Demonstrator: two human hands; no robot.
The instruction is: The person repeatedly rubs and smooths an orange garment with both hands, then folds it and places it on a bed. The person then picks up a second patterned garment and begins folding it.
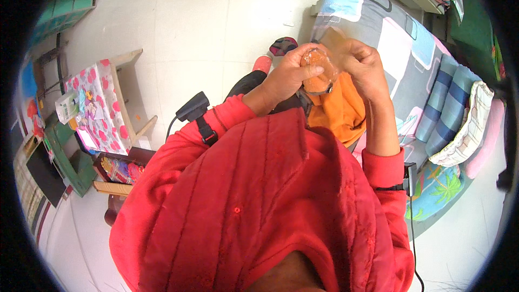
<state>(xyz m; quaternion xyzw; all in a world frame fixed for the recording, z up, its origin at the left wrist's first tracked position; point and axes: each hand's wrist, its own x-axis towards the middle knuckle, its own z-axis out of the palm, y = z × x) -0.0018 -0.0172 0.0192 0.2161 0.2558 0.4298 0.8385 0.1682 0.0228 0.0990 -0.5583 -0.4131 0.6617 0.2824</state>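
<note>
My left hand (pixel 289 78) grips a rounded orange-brown piece (pixel 319 70) with whitish flecks and a dark spot on its lower edge. The thumb lies across its face. I cannot tell what kind of thing it is. Close beside it, on the right, my right hand (pixel 365 67) is closed with the fingers bent. A flat brownish thing (pixel 332 40), smeared by motion, shows at those fingers, and its kind is unclear. Orange cloth (pixel 338 111) lies over my lap below both hands.
A bed with a grey patterned cover (pixel 400 43) is at the right, with rolled blue striped bedding (pixel 451 100). To the left stands a small table with a heart-print cover (pixel 100 105) and small items. Black devices are strapped to my forearms, with cables hanging.
</note>
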